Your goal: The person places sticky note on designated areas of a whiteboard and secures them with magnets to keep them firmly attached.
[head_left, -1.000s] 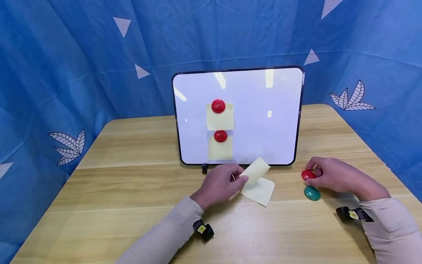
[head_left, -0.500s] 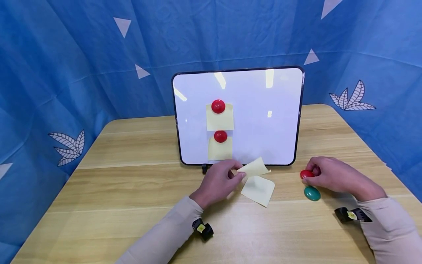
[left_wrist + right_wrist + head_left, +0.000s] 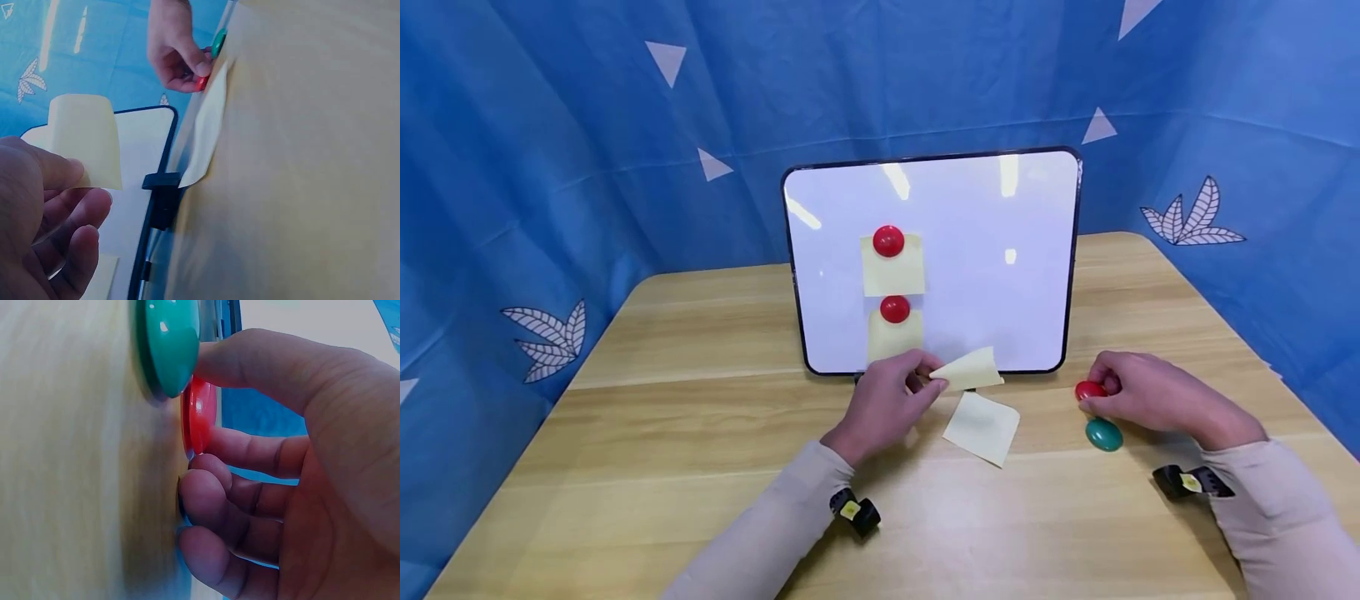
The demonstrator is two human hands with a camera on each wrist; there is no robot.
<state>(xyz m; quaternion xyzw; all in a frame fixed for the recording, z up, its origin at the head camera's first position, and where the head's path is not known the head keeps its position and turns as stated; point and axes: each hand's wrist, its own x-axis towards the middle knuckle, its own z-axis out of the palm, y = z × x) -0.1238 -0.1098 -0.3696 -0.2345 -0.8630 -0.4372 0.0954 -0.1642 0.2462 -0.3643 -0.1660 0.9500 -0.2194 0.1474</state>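
My left hand point(image 3: 889, 400) pinches a pale yellow sticky note point(image 3: 970, 370) point(image 3: 84, 139) just above the table, in front of the whiteboard's bottom edge. A second yellow note point(image 3: 982, 427) point(image 3: 206, 128) lies flat on the table beside it. My right hand point(image 3: 1138, 392) point(image 3: 269, 462) grips a red round magnet point(image 3: 1088, 390) point(image 3: 199, 415) at the table surface. A green magnet point(image 3: 1104, 434) point(image 3: 169, 340) lies right next to it. The whiteboard point(image 3: 1000, 250) stands upright and carries two yellow notes, each under a red magnet point(image 3: 888, 241).
The wooden table point(image 3: 700, 467) is enclosed by blue patterned cloth point(image 3: 550, 125) at the back and sides. A black foot point(image 3: 164, 194) props the whiteboard at its lower edge. Black wrist straps point(image 3: 854, 510) sit on both sleeves.
My left hand has lifted the pinched note up and a little toward the whiteboard. My right hand stays on the red magnet, hardly moved.
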